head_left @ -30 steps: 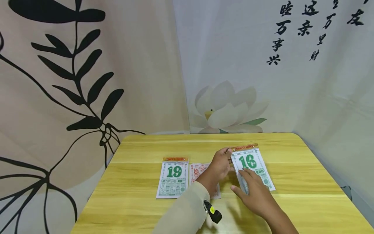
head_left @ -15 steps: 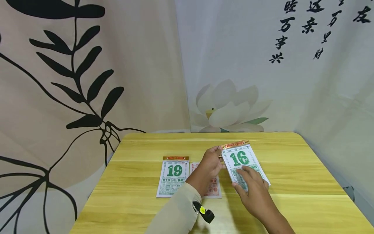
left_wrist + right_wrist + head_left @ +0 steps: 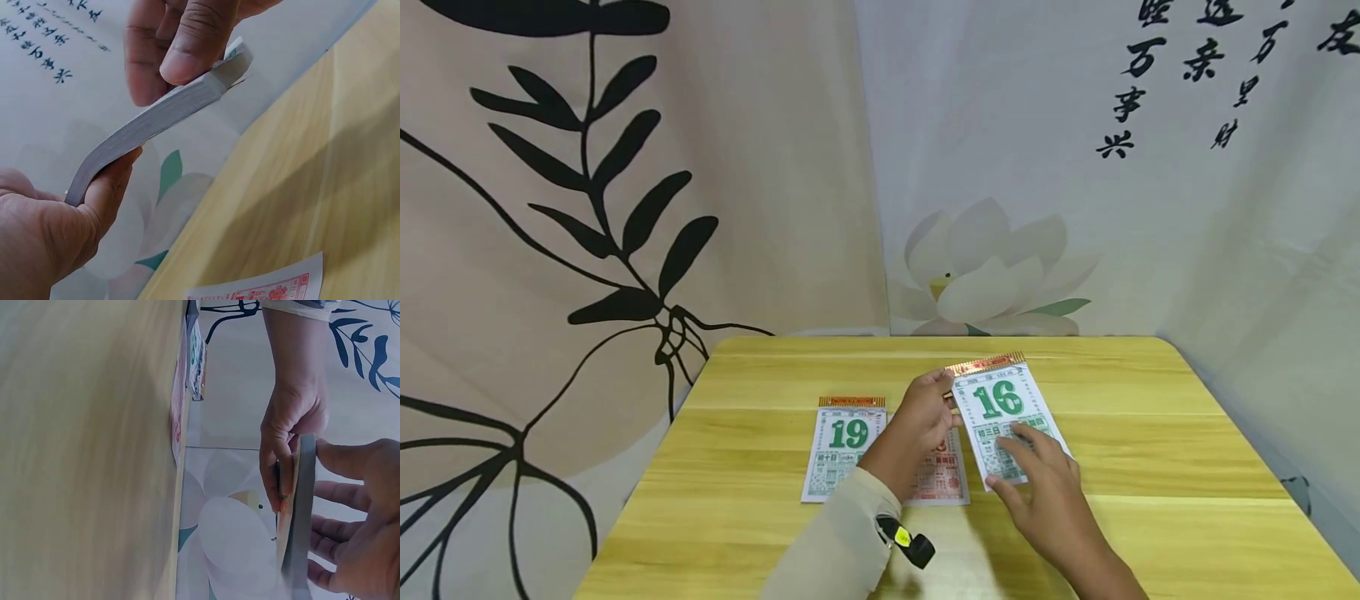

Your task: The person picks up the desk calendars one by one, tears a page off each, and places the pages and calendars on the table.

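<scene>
A thick tear-off calendar pad (image 3: 1000,398) with a green 16 hangs tilted above the table in the head view. Its upper left side is gripped by my left hand (image 3: 920,417), fingers behind it. My right hand (image 3: 1047,492) rests its loosely extended fingertips on the lower front page. From the left wrist view the pad (image 3: 150,119) shows edge-on and bent, with the right thumb (image 3: 187,59) on its top face. The right wrist view shows all the right fingers (image 3: 340,528) on one face of the pad (image 3: 304,494).
On the table (image 3: 737,467), left of the held pad, lies a calendar with a green 19 (image 3: 848,433). Beside it a red-printed calendar (image 3: 946,479) is partly covered by my left arm. A black device (image 3: 910,543) sits on the left wrist. Printed cloth (image 3: 790,183) hangs behind the table.
Both hands have carried the 16 calendar pad leftward, closer to the red-printed one. The grip at its upper left stays, and the right fingers remain on its front.
</scene>
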The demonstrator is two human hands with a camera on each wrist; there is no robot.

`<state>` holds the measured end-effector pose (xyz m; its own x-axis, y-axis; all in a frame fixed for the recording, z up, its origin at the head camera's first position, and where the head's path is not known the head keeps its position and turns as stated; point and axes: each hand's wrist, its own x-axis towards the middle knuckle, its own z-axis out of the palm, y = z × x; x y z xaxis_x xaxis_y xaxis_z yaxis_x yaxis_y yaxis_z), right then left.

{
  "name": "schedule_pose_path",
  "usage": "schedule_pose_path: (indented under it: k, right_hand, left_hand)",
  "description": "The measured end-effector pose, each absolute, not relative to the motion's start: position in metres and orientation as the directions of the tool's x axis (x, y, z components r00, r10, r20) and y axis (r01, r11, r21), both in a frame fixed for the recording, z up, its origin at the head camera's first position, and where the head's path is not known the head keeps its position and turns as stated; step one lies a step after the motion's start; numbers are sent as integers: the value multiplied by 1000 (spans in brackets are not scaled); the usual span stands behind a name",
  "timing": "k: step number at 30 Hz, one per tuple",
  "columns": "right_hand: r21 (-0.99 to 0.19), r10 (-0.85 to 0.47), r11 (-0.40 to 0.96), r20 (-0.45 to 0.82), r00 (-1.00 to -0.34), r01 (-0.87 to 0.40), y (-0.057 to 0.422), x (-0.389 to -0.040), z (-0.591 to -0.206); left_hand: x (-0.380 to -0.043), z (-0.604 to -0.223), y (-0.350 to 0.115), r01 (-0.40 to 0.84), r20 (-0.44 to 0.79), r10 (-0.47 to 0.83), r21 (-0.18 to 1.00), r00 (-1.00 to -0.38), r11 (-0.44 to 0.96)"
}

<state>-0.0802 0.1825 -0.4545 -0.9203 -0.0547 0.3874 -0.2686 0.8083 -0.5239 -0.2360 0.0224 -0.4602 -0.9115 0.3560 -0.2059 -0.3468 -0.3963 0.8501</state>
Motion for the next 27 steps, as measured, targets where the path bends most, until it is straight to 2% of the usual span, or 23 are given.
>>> schedule_pose_path:
  k: [11, 18, 23, 27]
  right_hand:
    - [-514, -15, 797, 507, -862, -316, 175, -83, -454]
    - [-439, 24, 818, 673, -739, -373, 175, -87, -458]
    - [-400, 75, 856, 723, -687, -327, 176, -87, -458]
    - [-403, 119, 878, 706, -698, -258, 176, -84, -455]
  left_hand:
    - [-229, -458, 14, -350, -201, 359, 839, -911, -417]
    - [-227, -461, 12, -368, -220, 353, 820, -909, -438]
    - [-228, -462, 13, -359, -215, 338, 813, -916, -458]
    - [-228, -462, 12, -357, -212, 336, 811, -918, -464]
